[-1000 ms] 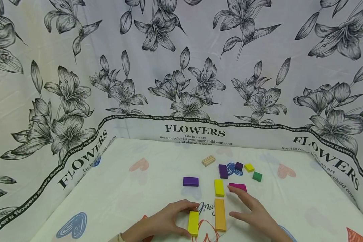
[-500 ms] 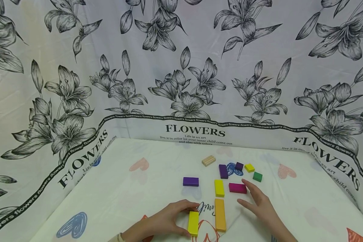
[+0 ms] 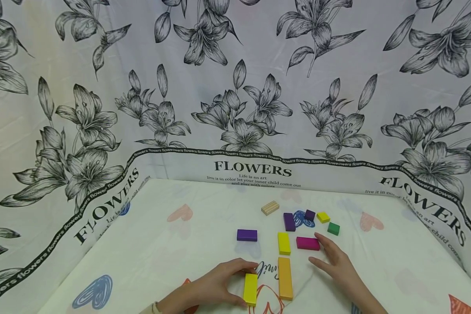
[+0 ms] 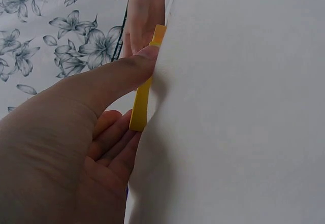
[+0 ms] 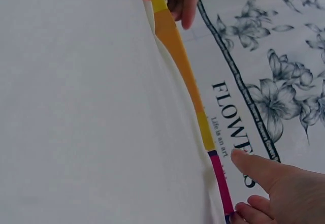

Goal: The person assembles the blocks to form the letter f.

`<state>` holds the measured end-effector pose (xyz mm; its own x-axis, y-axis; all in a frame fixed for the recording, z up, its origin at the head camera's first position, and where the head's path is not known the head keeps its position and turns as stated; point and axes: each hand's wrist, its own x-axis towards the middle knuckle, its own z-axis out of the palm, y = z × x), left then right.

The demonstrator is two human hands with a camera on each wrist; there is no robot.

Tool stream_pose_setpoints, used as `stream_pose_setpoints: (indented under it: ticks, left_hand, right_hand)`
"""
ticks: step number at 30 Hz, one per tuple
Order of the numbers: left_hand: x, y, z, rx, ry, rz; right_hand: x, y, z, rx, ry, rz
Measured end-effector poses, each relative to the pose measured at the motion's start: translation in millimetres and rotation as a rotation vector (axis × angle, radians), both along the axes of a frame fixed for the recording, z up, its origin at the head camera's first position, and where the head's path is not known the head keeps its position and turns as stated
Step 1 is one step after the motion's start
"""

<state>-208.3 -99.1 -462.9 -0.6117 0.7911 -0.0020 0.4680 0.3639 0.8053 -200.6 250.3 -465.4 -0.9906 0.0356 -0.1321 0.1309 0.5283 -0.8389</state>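
In the head view, my left hand [image 3: 213,283] holds a yellow block [image 3: 250,289] at its two ends, thumb at the near end and fingers at the far end. The left wrist view shows the thumb on that yellow block [image 4: 141,102] too. My right hand [image 3: 337,266] hovers with thumb and forefinger spread, just right of a magenta block [image 3: 308,243], and grips nothing. Between the hands lies a long orange block [image 3: 285,278], with another yellow block [image 3: 284,243] in line beyond it. In the right wrist view, the thumb stays apart from the magenta block [image 5: 221,183].
A purple block [image 3: 247,235] lies to the left. Farther back are a natural wood block [image 3: 270,208], an upright-lying purple block [image 3: 289,222], a dark purple cube [image 3: 309,215], a small yellow block [image 3: 323,217] and a green cube [image 3: 333,228]. A flower-print curtain [image 3: 243,109] surrounds the white tablecloth [image 3: 204,244].
My right hand has drawn back to the right, away from the magenta block's left end and top, uncovering it. The left hand and its yellow block have stayed put.
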Motion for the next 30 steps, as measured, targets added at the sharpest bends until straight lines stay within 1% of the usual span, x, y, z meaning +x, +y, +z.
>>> stream_pose_setpoints:
  ticks: [5,14,22,30]
  left_hand:
    - [0.6,0.2,-0.7,0.008,0.032,-0.005]
    - [0.6,1.0,-0.1,0.002,0.043,0.01]
    - [0.4,3.9,-0.7,0.011,0.016,0.051]
    - [4.6,9.3,0.0,0.045,0.006,0.094]
  right_hand:
    - [-1.2,1.2,-2.0,0.021,0.011,0.007]
    - [-1.7,2.9,-3.0,0.028,0.026,0.02]
    - [-3.3,3.3,-3.4,0.039,0.04,0.022]
    - [-1.4,2.7,-3.7,0.044,0.046,0.02]
